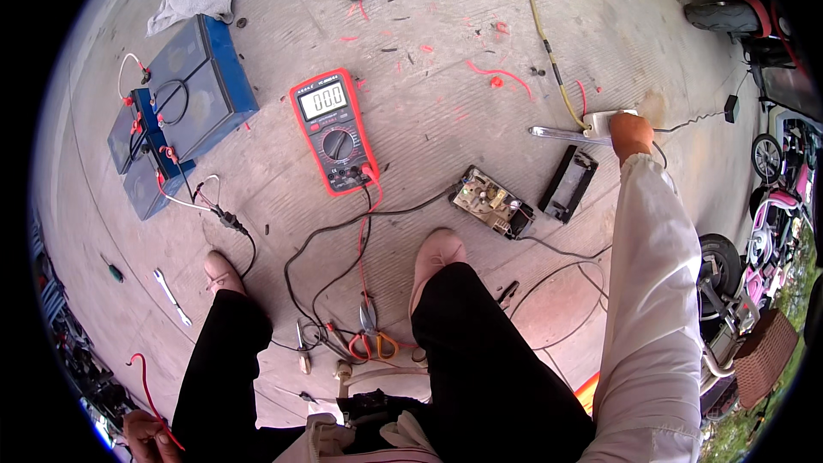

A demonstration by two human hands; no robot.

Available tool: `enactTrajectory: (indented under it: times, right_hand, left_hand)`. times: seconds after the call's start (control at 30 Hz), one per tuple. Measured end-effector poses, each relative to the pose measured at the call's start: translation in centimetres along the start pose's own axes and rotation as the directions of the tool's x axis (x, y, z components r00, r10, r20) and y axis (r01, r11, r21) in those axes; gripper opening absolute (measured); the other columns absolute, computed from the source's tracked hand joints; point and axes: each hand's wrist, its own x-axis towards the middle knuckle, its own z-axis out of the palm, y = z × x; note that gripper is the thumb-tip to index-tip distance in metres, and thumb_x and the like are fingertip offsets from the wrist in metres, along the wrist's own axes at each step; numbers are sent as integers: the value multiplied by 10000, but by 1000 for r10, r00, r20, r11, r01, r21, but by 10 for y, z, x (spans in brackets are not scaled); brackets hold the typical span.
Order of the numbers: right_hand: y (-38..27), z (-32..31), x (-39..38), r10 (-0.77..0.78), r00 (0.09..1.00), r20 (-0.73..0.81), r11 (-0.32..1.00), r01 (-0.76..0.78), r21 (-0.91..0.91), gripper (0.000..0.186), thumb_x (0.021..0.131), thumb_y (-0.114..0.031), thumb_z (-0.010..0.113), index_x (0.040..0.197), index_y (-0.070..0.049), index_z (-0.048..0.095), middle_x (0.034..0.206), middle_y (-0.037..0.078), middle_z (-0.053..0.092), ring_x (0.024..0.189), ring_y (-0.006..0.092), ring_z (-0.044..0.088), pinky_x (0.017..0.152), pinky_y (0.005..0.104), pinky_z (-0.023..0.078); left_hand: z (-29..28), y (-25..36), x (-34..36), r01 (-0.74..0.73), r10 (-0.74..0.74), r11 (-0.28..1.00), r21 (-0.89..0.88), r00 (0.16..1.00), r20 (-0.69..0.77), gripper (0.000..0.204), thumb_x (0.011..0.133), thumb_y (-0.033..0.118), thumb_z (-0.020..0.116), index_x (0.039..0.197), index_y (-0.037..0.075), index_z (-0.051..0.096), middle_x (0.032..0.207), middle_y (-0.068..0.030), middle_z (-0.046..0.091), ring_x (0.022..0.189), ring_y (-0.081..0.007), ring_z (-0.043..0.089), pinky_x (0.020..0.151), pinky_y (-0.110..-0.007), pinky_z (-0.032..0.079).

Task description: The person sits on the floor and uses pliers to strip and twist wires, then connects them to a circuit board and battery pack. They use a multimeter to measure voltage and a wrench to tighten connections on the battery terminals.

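At the lower left edge, my left hand [147, 439] pinches a short red wire [147, 386], one end of which curls up past the fingers. My right hand [632, 132] reaches far to the right, fingers closed over a small white block [597, 124]. A yellow cable [557, 77] with dark tape bands runs to this block, and a long metal strip [566, 135] lies beside it. Just below the hand lies an empty black case half [568, 183]. Left of that is an opened charger [493, 200] with its circuit board bare.
A red multimeter [336, 133] lies in the middle, its leads trailing toward pliers [368, 317] and scissors [374, 346] between my feet. Blue-sided batteries [184, 86] wired together stand at left. A wrench [173, 297] lies below them. Parked vehicles line the right; wire scraps litter the floor.
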Motion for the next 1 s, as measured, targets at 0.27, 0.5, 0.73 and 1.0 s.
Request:
enactTrajectory:
  times: [0.27, 0.5, 0.73, 1.0]
  right_hand:
    - [-3, 11, -1, -28, 999, -30, 999, 27, -29, 208, 883, -135, 539, 947, -83, 730, 961, 130, 723, 898, 293, 711, 727, 410, 577]
    - [2, 11, -5, -17, 1000, -2, 1000, 17, 11, 202, 925, -155, 486, 1042, -78, 632, 920, 130, 719, 835, 283, 715, 676, 415, 567]
    - [9, -5, -18, 8, 998, 63, 993, -15, 118, 235, 870, -168, 544, 1070, -60, 603, 1018, 157, 707, 937, 306, 698, 763, 418, 558]
    - [18, 14, -48, 278, 960, 25, 816, -250, 522, 428, 853, -182, 530, 1213, -14, 368, 1100, 303, 625, 970, 431, 643, 847, 512, 505]
  left_hand:
    - [-4, -9, -3, -21, 21, 999, -38, 1000, -9, 132, 975, 119, 576, 1029, -1, 580, 989, -103, 584, 683, -129, 501, 549, -217, 401]
    - [-4, -7, -2, -8, 7, 999, -37, 1000, -12, 129, 973, 118, 579, 1020, -3, 584, 966, -99, 583, 670, -126, 486, 563, -229, 394]
    - [-11, -22, -9, 4, 2, 996, 91, 998, -68, 164, 940, 159, 574, 896, 10, 522, 867, -69, 486, 705, -125, 435, 636, -238, 348]
    - [1, 1, -3, -11, 10, 999, -34, 1000, -29, 150, 972, 146, 588, 986, -2, 580, 925, -93, 571, 659, -124, 460, 568, -243, 372]
